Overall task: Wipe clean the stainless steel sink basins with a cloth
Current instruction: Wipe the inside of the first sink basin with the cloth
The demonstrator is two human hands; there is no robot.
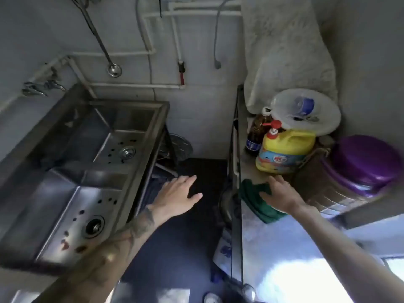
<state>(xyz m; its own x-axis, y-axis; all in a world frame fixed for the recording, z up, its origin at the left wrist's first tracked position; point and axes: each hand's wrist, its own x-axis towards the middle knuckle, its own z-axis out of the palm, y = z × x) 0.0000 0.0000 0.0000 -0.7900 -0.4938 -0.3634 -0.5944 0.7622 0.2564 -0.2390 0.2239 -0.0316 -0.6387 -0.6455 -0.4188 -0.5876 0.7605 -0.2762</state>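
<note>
1. Stainless steel sink basins (131, 171) stand at the left of the head view, one behind the other, their long axis running away from the person.
2. The near basin (72, 215) holds dark specks and reddish-brown scraps beside its open drain. The far basin (122, 136) shows dark specks around a metal strainer.
3. A folded dark green cloth (253, 200) lies across the aisle on the steel counter (273, 248), at its near-left edge.
4. The right hand (279, 193) rests on the cloth, fingers stretched and thumb spread, apparently not yet closed round it.
5. The left hand (177, 193) hovers spread and empty over the dark floor, just beside the sink's front rim.
6. The basins lie well to the left of the cloth, so it must likely cross the aisle; the left hand is nearer them.
7. Behind the cloth stand a yellow pump detergent jug (284, 152), a dark bottle (254, 136) and a clear round tub (323, 121) with a blue cup inside.
</note>
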